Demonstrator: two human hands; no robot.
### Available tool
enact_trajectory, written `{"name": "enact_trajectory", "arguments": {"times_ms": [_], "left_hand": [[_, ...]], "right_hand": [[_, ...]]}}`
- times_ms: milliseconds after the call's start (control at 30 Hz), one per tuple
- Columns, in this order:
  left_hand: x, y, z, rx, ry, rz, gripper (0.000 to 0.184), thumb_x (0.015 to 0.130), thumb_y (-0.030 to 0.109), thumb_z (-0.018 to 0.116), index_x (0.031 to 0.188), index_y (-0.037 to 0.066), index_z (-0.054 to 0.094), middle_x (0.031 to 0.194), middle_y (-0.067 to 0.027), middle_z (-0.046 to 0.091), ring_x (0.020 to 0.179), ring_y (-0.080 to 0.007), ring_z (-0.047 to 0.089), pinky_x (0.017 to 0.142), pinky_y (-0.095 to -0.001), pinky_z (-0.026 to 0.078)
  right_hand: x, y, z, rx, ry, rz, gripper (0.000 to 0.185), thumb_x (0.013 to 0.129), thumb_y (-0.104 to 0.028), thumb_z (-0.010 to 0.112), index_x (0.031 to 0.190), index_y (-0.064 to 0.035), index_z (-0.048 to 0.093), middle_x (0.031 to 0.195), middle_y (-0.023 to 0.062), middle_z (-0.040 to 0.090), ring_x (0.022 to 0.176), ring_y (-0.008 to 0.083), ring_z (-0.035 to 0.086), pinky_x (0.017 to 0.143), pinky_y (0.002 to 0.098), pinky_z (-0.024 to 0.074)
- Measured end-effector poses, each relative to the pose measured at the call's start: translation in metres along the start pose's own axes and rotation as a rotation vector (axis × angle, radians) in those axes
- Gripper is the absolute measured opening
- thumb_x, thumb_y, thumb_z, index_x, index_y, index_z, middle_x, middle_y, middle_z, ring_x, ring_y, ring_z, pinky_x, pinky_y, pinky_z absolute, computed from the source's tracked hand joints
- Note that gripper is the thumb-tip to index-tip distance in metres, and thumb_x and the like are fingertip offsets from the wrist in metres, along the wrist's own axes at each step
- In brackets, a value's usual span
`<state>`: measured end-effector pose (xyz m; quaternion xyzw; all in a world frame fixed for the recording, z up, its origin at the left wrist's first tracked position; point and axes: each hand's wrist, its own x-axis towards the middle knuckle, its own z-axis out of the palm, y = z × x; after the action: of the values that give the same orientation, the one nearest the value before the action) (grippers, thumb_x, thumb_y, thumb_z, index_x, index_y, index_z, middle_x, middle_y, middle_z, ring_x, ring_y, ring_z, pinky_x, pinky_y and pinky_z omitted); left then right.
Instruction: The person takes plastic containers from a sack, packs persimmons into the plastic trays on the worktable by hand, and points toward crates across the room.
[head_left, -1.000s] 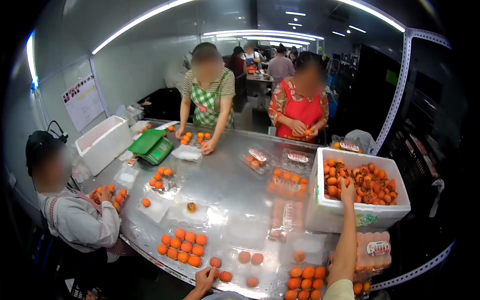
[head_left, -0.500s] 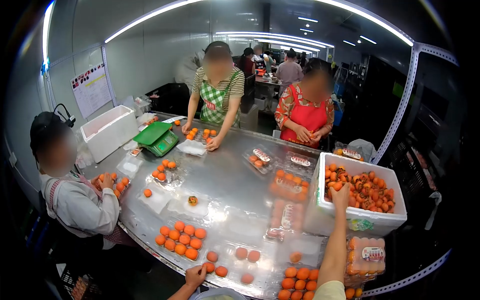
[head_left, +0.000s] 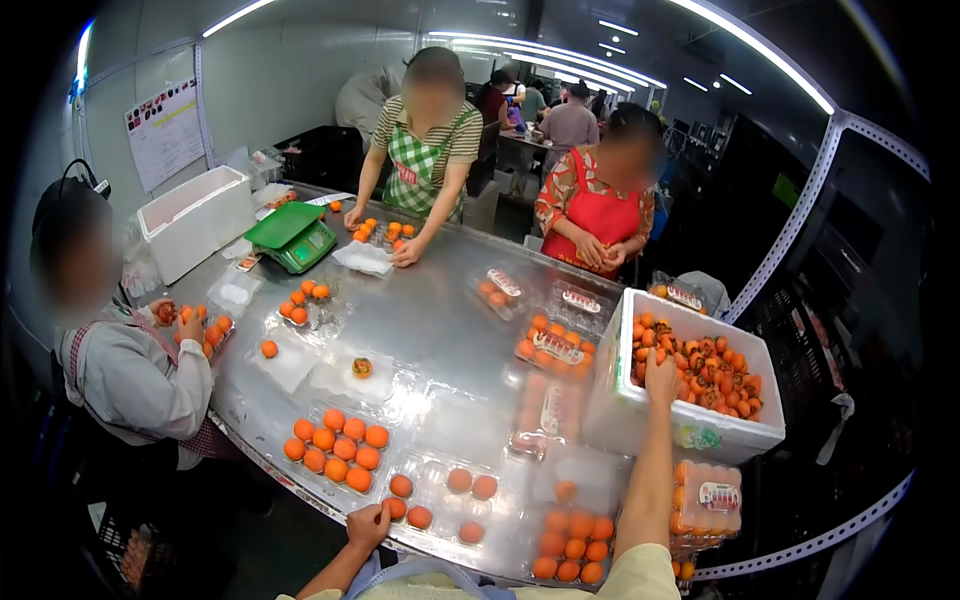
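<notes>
My right hand (head_left: pixel 661 380) reaches into a white foam box (head_left: pixel 610 395) at the right. Its fingers are closed around a persimmon at the left of the heap of loose persimmons (head_left: pixel 715 375). My left hand (head_left: pixel 368 525) is at the table's near edge, fingers curled together; whatever they hold, if anything, is hidden. It is right beside a persimmon (head_left: pixel 394 508) at the corner of a clear plastic tray (head_left: pixel 440 480) that carries several spaced-out persimmons. To its left is a fuller tray of persimmons (head_left: pixel 337 446), set in rows.
Another filled tray (head_left: pixel 572 548) sits near my right forearm, beside stacked labelled packs (head_left: pixel 708 500). Closed packs (head_left: pixel 555 345) lie mid-table. A green scale (head_left: pixel 290 237) and a white foam box (head_left: pixel 195 225) stand at far left. Three co-workers (head_left: pixel 425 150) handle fruit around the metal table.
The view has shifted, so the table appears further left. My right hand stays in the foam box and my left hand by the same persimmon. The left co-worker's hands have moved apart.
</notes>
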<state>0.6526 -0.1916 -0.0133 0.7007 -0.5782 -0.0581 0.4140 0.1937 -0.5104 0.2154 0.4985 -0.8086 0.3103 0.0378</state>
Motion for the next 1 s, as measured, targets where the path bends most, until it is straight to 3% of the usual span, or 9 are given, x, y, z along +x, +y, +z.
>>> {"name": "enact_trajectory", "arguments": {"times_ms": [300, 433, 533, 667, 800, 1000], "left_hand": [[0.001, 0.005, -0.003, -0.016, -0.001, 0.012, 0.029, 0.078, 0.017, 0.062, 0.053, 0.006, 0.051, 0.052, -0.0135, 0.053, 0.045, -0.0313, 0.054, 0.042, -0.0398, 0.041], [0.002, 0.008, -0.005, -0.004, -0.009, 0.014, 0.029, 0.078, 0.017, 0.062, 0.053, 0.006, 0.051, 0.053, -0.0133, 0.053, 0.046, -0.0312, 0.054, 0.043, -0.0395, 0.041], [0.001, 0.005, -0.004, -0.01, -0.025, -0.002, 0.029, 0.077, 0.018, 0.062, 0.053, 0.006, 0.05, 0.053, -0.0136, 0.053, 0.046, -0.0312, 0.054, 0.043, -0.0397, 0.041], [-0.002, 0.005, -0.005, -0.04, -0.016, -0.003, 0.029, 0.078, 0.017, 0.062, 0.054, 0.005, 0.05, 0.053, -0.0146, 0.052, 0.046, -0.032, 0.054, 0.043, -0.0399, 0.04], [0.0, 0.005, -0.009, -0.123, -0.035, -0.026, 0.027, 0.081, 0.015, 0.059, 0.057, 0.004, 0.051, 0.055, -0.0166, 0.052, 0.049, -0.0342, 0.054, 0.045, -0.0406, 0.04], [0.0, 0.003, -0.008, -0.121, -0.045, -0.052, 0.027, 0.081, 0.015, 0.058, 0.058, 0.003, 0.051, 0.055, -0.0178, 0.051, 0.049, -0.0359, 0.053, 0.045, -0.042, 0.04]], "right_hand": [[-0.002, -0.003, -0.002, -0.073, -0.054, 0.017, 0.064, 0.088, -0.055, 0.035, 0.105, 0.0052, 0.05, 0.094, 0.0271, 0.061, 0.092, 0.0413, 0.058, 0.08, 0.0478, 0.0435], [-0.005, -0.006, -0.005, -0.094, -0.042, 0.005, 0.065, 0.086, -0.056, 0.037, 0.106, 0.005, 0.05, 0.091, 0.0268, 0.062, 0.09, 0.0411, 0.058, 0.079, 0.0478, 0.0439], [-0.008, -0.016, -0.015, -0.043, -0.124, 0.085, 0.073, 0.083, -0.059, 0.041, 0.12, 0.0037, 0.047, 0.107, 0.028, 0.057, 0.102, 0.0413, 0.053, 0.088, 0.046, 0.04], [-0.005, -0.009, -0.008, -0.068, -0.089, 0.034, 0.079, 0.08, -0.059, 0.047, 0.126, 0.0044, 0.04, 0.111, 0.0272, 0.055, 0.104, 0.0412, 0.052, 0.089, 0.0448, 0.0401], [-0.001, 0.001, 0.005, -0.028, 0.049, -0.007, 0.077, 0.079, -0.056, 0.051, 0.125, 0.0053, 0.04, 0.113, 0.0257, 0.055, 0.102, 0.0411, 0.053, 0.088, 0.0447, 0.0409], [-0.004, -0.009, -0.007, -0.078, -0.066, 0.064, 0.074, 0.078, -0.057, 0.051, 0.121, 0.0035, 0.044, 0.111, 0.0253, 0.056, 0.102, 0.0403, 0.053, 0.087, 0.0453, 0.0411]]}}
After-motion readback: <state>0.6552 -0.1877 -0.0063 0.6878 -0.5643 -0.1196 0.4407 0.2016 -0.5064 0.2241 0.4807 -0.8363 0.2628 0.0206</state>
